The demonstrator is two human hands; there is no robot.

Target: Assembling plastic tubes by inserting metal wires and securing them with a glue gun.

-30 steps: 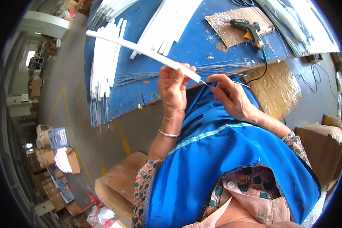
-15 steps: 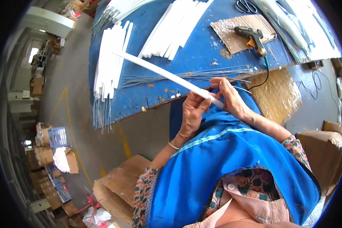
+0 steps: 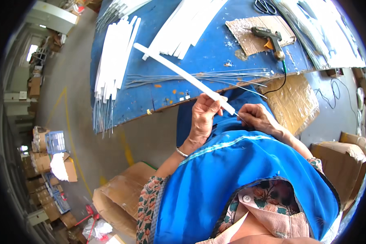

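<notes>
Here, one long white strip (image 3: 183, 75) is held over the near edge of the blue table (image 3: 215, 53). Its long axis runs from the person's lap up and to the left across the table; the near end lies at the hands, the far end well out over the tabletop.

- Left hand (image 3: 203, 116): closed around the strip close to its near end, thumb on top, wrist bent upward, a thin bangle at the wrist. It is the hand nearer the strip's middle.
- Right hand (image 3: 258, 118): just beside the strip's near tip, fingers pinched on a thin wire (image 3: 240, 118) that meets that tip; the forearm is brought in from the right, above the blue apron (image 3: 240, 179).
- Loose wires (image 3: 199, 77): spread along the table's near edge, under the strip.
- White strips, stacked (image 3: 114, 57): on the table's left part.
- Glue gun (image 3: 268, 36): on a cardboard piece (image 3: 248, 40), at the table's far right, well apart from both hands.
</notes>
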